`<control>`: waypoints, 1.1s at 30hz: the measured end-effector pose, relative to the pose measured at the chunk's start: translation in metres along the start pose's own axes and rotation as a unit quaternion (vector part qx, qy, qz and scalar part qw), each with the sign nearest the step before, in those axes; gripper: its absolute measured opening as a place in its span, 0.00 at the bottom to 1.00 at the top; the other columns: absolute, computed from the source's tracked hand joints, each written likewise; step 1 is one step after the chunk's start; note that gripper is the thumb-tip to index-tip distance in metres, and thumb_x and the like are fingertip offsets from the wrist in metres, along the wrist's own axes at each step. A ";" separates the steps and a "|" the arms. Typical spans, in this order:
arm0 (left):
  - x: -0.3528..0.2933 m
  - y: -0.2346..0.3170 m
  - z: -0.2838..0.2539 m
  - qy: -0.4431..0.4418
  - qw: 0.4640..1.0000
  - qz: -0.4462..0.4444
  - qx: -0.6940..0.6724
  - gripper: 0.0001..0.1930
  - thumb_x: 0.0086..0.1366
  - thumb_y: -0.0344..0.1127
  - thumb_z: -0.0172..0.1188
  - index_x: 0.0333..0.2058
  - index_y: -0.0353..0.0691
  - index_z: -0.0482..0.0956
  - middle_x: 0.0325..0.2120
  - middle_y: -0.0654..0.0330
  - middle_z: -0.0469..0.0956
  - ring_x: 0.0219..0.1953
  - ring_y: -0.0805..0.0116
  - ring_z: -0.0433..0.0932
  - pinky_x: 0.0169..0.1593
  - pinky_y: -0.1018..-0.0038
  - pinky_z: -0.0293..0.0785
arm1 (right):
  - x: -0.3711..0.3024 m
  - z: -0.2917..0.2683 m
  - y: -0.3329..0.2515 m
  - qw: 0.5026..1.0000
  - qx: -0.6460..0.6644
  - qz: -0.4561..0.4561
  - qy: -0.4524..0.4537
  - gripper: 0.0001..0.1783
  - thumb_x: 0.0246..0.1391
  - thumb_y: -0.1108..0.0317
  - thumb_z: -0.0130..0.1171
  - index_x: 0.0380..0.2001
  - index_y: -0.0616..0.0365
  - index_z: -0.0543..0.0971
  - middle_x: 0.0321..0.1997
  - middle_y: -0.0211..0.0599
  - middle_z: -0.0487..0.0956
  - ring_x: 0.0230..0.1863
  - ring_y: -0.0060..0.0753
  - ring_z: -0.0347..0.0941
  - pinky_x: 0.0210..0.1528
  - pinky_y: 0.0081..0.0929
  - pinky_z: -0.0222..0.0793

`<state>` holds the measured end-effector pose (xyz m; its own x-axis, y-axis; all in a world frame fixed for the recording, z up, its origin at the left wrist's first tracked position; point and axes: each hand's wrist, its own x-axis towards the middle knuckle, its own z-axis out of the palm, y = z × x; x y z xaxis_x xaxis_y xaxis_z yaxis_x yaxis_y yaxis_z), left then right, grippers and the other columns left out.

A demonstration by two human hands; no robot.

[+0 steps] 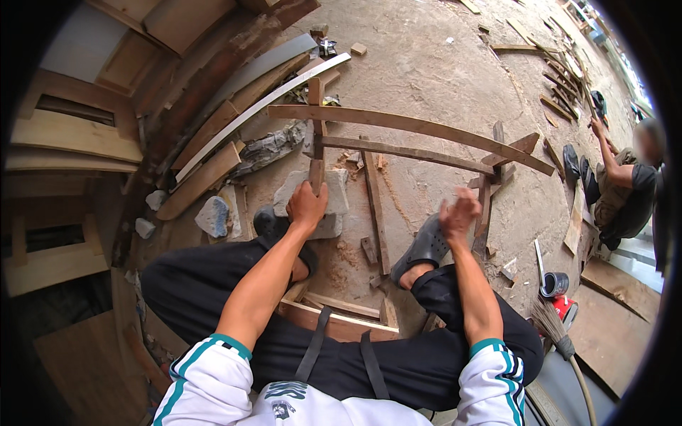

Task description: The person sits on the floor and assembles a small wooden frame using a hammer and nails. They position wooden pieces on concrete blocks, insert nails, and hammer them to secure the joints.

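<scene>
A wooden frame lies on the ground before me, with two long rails, an upper rail (419, 128) and a lower rail (405, 153), joined to short legs at both ends. My left hand (308, 207) is wrapped round the near end of the left leg (317, 170), above a pale stone block (334, 202). Beside the right leg (484, 202), my right hand (460, 214) is raised, blurred by motion. Its thumb and fingers look apart, and I see nothing in it. A loose wooden bar (375, 206) lies on the ground between my feet.
Planks and a white strip (263, 110) are stacked at the left. On the right are a broom (554, 326), a paint can (555, 284) and a seated person (629, 177). Scrap wood (565, 89) litters the far right. A low wooden frame (341, 316) is by my legs.
</scene>
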<state>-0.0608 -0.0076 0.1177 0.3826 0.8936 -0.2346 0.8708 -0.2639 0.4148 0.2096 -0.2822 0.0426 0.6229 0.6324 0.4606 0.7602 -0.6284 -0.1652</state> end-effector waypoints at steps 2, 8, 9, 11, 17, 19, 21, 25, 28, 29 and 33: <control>0.000 -0.001 -0.002 0.011 1.000 0.004 0.003 0.23 0.64 0.53 0.57 0.34 0.33 0.76 0.37 0.44 0.78 0.41 0.38 0.77 0.44 0.47 0.71 | 0.009 0.007 -0.044 0.988 0.039 -0.044 -0.143 0.27 0.50 0.59 0.63 0.53 0.54 0.73 0.52 0.45 0.72 0.56 0.46 0.66 0.58 0.49 0.58; 0.001 -0.011 0.008 0.052 0.998 0.031 0.015 0.22 0.63 0.52 0.58 0.31 0.34 0.75 0.35 0.44 0.77 0.36 0.37 0.77 0.40 0.48 0.72 | 0.031 0.086 -0.153 0.940 0.197 -0.004 -0.280 0.19 0.51 0.62 0.62 0.45 0.57 0.77 0.41 0.45 0.77 0.45 0.49 0.73 0.46 0.44 0.70; 0.001 -0.012 0.010 0.060 0.997 0.038 0.015 0.22 0.63 0.52 0.58 0.31 0.33 0.75 0.34 0.44 0.77 0.36 0.37 0.77 0.39 0.48 0.72 | 0.037 0.102 -0.165 0.948 0.218 0.002 -0.234 0.18 0.51 0.63 0.61 0.45 0.57 0.77 0.40 0.45 0.77 0.44 0.50 0.74 0.45 0.44 0.70; 0.001 -0.010 0.011 0.064 0.997 0.050 0.019 0.21 0.63 0.51 0.59 0.30 0.33 0.75 0.33 0.45 0.77 0.35 0.37 0.77 0.38 0.48 0.72 | 0.048 0.131 -0.179 0.957 0.194 -0.013 -0.214 0.17 0.51 0.64 0.62 0.44 0.57 0.77 0.40 0.46 0.77 0.45 0.51 0.73 0.46 0.44 0.70; 0.002 -0.012 0.014 0.071 0.996 0.053 0.016 0.20 0.62 0.48 0.60 0.29 0.33 0.74 0.31 0.45 0.76 0.32 0.38 0.77 0.35 0.50 0.72 | 0.082 0.179 -0.194 0.950 0.211 -0.081 -0.215 0.14 0.52 0.71 0.51 0.41 0.62 0.79 0.42 0.53 0.79 0.45 0.60 0.75 0.50 0.51 0.69; 0.002 -0.010 0.015 0.071 0.996 0.056 0.011 0.20 0.62 0.48 0.60 0.29 0.33 0.74 0.31 0.46 0.76 0.31 0.38 0.77 0.34 0.50 0.72 | 0.084 0.188 -0.206 0.939 0.253 -0.110 -0.206 0.13 0.51 0.70 0.54 0.38 0.63 0.79 0.41 0.56 0.79 0.44 0.61 0.75 0.49 0.53 0.69; 0.003 -0.011 0.016 0.077 0.995 0.063 -0.001 0.20 0.62 0.48 0.60 0.28 0.33 0.73 0.31 0.46 0.76 0.31 0.38 0.77 0.34 0.50 0.72 | 0.094 0.193 -0.221 0.925 0.310 -0.106 -0.193 0.12 0.51 0.69 0.55 0.38 0.63 0.79 0.41 0.58 0.79 0.44 0.61 0.75 0.48 0.53 0.69; 0.002 -0.015 0.016 0.076 0.995 0.060 0.007 0.20 0.62 0.48 0.61 0.28 0.33 0.73 0.30 0.46 0.76 0.31 0.39 0.77 0.34 0.50 0.72 | 0.106 0.200 -0.234 0.894 0.365 -0.109 -0.235 0.13 0.51 0.69 0.55 0.39 0.61 0.79 0.42 0.57 0.79 0.44 0.62 0.74 0.47 0.50 0.70; 0.004 -0.012 0.014 0.079 0.995 0.060 0.008 0.19 0.61 0.48 0.61 0.28 0.34 0.73 0.30 0.47 0.76 0.31 0.39 0.77 0.33 0.50 0.72 | 0.104 0.216 -0.236 0.895 0.343 -0.134 -0.254 0.12 0.51 0.66 0.57 0.38 0.58 0.80 0.42 0.53 0.80 0.44 0.59 0.75 0.47 0.48 0.70; 0.006 -0.006 0.016 0.076 0.995 0.070 -0.001 0.19 0.61 0.48 0.61 0.28 0.34 0.73 0.29 0.47 0.76 0.31 0.39 0.77 0.33 0.50 0.72 | 0.095 0.234 -0.231 0.900 0.338 -0.119 -0.249 0.12 0.51 0.64 0.58 0.37 0.57 0.80 0.41 0.52 0.80 0.44 0.58 0.75 0.48 0.48 0.70; 0.005 -0.012 0.014 0.078 0.995 0.067 -0.003 0.19 0.61 0.47 0.62 0.28 0.33 0.73 0.29 0.47 0.76 0.29 0.39 0.77 0.32 0.50 0.73 | 0.102 0.228 -0.241 0.892 0.328 -0.145 -0.275 0.11 0.51 0.63 0.58 0.36 0.56 0.81 0.40 0.50 0.81 0.44 0.57 0.75 0.48 0.48 0.70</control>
<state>-0.0649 -0.0048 0.0993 0.4430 0.8957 -0.0374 0.8130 -0.3838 0.4378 0.1324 0.0370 -0.0694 0.2418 0.9653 0.0991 0.7364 -0.1160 -0.6666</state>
